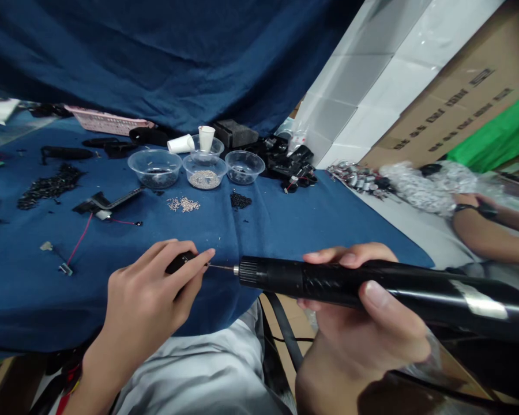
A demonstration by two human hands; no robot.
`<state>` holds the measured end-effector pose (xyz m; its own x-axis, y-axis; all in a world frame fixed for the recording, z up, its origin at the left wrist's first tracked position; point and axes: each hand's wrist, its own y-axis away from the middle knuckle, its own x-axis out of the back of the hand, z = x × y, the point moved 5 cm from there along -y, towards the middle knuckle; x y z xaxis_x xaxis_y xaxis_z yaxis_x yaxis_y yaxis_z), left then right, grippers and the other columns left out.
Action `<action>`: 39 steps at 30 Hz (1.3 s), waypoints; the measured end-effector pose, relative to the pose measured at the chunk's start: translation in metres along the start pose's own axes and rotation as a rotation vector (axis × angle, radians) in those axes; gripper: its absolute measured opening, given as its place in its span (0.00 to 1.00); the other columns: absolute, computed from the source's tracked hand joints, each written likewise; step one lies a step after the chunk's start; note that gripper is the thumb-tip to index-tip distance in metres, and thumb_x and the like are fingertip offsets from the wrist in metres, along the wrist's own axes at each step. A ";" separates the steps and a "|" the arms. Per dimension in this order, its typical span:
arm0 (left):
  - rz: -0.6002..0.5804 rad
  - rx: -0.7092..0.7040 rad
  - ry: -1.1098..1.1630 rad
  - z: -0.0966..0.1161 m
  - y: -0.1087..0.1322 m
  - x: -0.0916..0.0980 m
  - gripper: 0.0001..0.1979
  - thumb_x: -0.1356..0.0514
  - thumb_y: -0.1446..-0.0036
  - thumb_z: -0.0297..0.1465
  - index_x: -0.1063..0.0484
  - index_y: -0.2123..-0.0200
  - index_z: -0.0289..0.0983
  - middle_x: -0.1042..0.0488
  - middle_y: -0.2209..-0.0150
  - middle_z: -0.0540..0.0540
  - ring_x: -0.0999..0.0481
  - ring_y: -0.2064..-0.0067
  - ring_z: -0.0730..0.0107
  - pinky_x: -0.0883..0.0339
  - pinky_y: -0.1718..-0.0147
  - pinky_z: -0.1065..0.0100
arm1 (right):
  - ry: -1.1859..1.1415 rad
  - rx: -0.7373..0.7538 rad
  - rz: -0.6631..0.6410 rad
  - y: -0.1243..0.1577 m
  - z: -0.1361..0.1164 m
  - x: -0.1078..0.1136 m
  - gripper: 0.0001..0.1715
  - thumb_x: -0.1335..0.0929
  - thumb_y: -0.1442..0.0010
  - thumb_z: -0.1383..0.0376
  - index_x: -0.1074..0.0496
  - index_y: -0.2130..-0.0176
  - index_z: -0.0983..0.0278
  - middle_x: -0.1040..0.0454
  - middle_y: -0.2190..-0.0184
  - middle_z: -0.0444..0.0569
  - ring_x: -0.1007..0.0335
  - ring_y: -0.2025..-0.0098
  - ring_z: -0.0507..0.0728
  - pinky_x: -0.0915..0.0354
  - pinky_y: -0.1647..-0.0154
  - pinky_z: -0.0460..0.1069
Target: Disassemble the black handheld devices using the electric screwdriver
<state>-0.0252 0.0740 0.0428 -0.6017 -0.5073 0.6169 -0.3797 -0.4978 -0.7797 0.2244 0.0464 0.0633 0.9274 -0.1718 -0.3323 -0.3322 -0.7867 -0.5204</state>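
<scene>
Left hand [142, 305] and right hand [354, 323] close together, not touching: left fingertips pinching a small black plastic piece [180, 262], right hand wrapped around a black cylindrical rotary tool [328, 282], its thin steel bit [221, 266] meeting the piece. Work apparently partway: a loose silver heap [184, 204] and black heap [241, 200] left on the blue cloth-covered table [190, 230], more black scraps [49, 185] further left.

Plastic bowls [205, 170] behind small piles [184, 204] on cloth [328, 230]
</scene>
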 end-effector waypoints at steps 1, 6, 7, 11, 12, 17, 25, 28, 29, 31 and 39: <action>0.007 -0.037 -0.041 0.002 -0.001 0.001 0.12 0.34 0.27 0.22 0.15 0.47 0.42 0.14 0.56 0.49 0.13 0.57 0.66 0.32 0.68 0.67 | -0.008 0.000 -0.009 0.000 0.000 0.000 0.07 0.23 0.40 0.60 0.19 0.61 0.60 0.11 0.65 0.47 0.27 0.86 0.55 0.31 0.87 0.49; 0.031 -0.140 -0.126 0.007 -0.002 0.002 0.12 0.30 0.31 0.22 0.15 0.49 0.41 0.13 0.56 0.48 0.13 0.55 0.59 0.33 0.68 0.64 | 0.002 0.018 0.081 0.001 0.004 0.002 0.09 0.23 0.39 0.60 0.17 0.58 0.60 0.11 0.65 0.48 0.23 0.81 0.55 0.31 0.84 0.47; 0.032 -0.147 -0.119 0.008 -0.002 0.002 0.12 0.30 0.31 0.22 0.15 0.49 0.41 0.13 0.57 0.48 0.13 0.55 0.58 0.33 0.68 0.64 | 0.004 0.036 0.139 0.000 0.005 0.003 0.11 0.23 0.39 0.59 0.17 0.56 0.60 0.12 0.66 0.47 0.20 0.77 0.56 0.29 0.82 0.47; 0.013 -0.149 -0.024 0.009 -0.003 0.000 0.13 0.32 0.30 0.20 0.16 0.48 0.40 0.14 0.56 0.47 0.14 0.54 0.60 0.28 0.63 0.65 | -0.034 0.114 0.386 -0.003 0.012 0.000 0.14 0.22 0.37 0.54 0.18 0.57 0.60 0.17 0.74 0.42 0.19 0.70 0.55 0.25 0.68 0.48; 0.005 -0.146 -0.001 0.010 -0.003 -0.001 0.12 0.32 0.30 0.20 0.16 0.47 0.40 0.15 0.56 0.47 0.14 0.54 0.60 0.27 0.63 0.65 | -0.059 0.108 0.423 -0.005 0.013 -0.002 0.14 0.23 0.37 0.54 0.19 0.58 0.60 0.19 0.76 0.41 0.22 0.71 0.54 0.26 0.68 0.47; -0.054 -0.098 0.096 0.010 -0.002 -0.001 0.12 0.36 0.27 0.22 0.17 0.47 0.40 0.15 0.55 0.46 0.14 0.54 0.61 0.28 0.67 0.67 | -0.152 0.083 0.478 -0.010 0.012 -0.011 0.11 0.23 0.42 0.57 0.21 0.62 0.60 0.24 0.80 0.40 0.32 0.73 0.53 0.31 0.71 0.46; -0.152 -0.119 0.066 0.010 0.003 -0.006 0.12 0.37 0.25 0.25 0.16 0.45 0.40 0.14 0.53 0.46 0.14 0.53 0.58 0.29 0.69 0.64 | -0.152 0.137 0.384 -0.013 0.008 -0.010 0.09 0.23 0.45 0.59 0.20 0.65 0.60 0.25 0.82 0.41 0.36 0.77 0.53 0.35 0.75 0.47; -0.175 -0.173 0.013 0.013 0.003 -0.009 0.10 0.37 0.25 0.25 0.16 0.47 0.39 0.13 0.53 0.46 0.14 0.54 0.55 0.27 0.67 0.61 | -0.123 0.153 0.351 -0.014 0.010 -0.010 0.08 0.23 0.44 0.59 0.19 0.64 0.59 0.24 0.81 0.41 0.39 0.77 0.54 0.38 0.76 0.48; -0.179 -0.183 0.010 0.014 0.003 -0.009 0.09 0.37 0.25 0.25 0.16 0.48 0.38 0.13 0.53 0.46 0.14 0.54 0.55 0.27 0.67 0.60 | -0.115 0.163 0.337 -0.015 0.010 -0.009 0.08 0.22 0.44 0.60 0.19 0.64 0.59 0.23 0.81 0.41 0.40 0.78 0.54 0.39 0.77 0.48; -0.189 -0.187 0.029 0.015 0.002 -0.010 0.08 0.37 0.24 0.26 0.17 0.50 0.39 0.13 0.54 0.46 0.14 0.55 0.56 0.27 0.68 0.60 | -0.108 0.175 0.315 -0.016 0.010 -0.008 0.08 0.22 0.45 0.60 0.19 0.64 0.59 0.23 0.82 0.41 0.41 0.79 0.54 0.41 0.78 0.49; -0.274 -0.198 0.157 0.017 0.001 -0.013 0.10 0.41 0.21 0.26 0.18 0.53 0.38 0.13 0.55 0.47 0.12 0.53 0.56 0.27 0.71 0.60 | -0.068 0.230 0.264 -0.017 0.008 -0.010 0.06 0.24 0.45 0.61 0.17 0.64 0.58 0.24 0.83 0.41 0.45 0.82 0.55 0.47 0.82 0.51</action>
<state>-0.0057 0.0679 0.0354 -0.5532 -0.2523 0.7939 -0.6611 -0.4470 -0.6027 0.2200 0.0663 0.0693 0.7937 -0.3053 -0.5262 -0.5958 -0.5649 -0.5709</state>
